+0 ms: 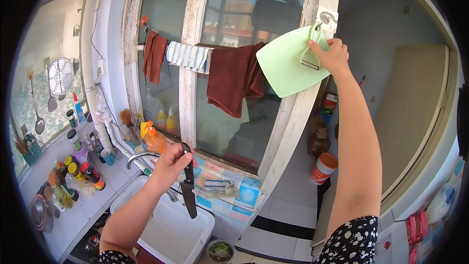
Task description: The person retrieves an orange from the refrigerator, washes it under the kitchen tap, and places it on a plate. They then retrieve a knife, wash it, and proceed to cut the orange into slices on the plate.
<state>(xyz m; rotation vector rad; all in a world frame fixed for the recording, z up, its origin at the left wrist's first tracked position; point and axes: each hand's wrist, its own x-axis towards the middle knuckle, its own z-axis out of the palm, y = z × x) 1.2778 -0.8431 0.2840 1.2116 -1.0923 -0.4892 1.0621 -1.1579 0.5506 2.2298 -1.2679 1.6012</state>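
My left hand is closed round the black handle of a kitchen knife, whose dark blade points down above the sink. Up at the window post, my right hand grips a light green peeler by its side. The peeler lies in front of a pale green cutting board, with its upper end close to a hook. The board hangs tilted against the post. Whether the peeler's loop is on the hook cannot be made out.
Brown cloths and a striped towel hang along the window. Below are a white sink, a curved faucet and an orange pump bottle. Several bottles stand on the left counter. A bowl of greens sits beside the sink.
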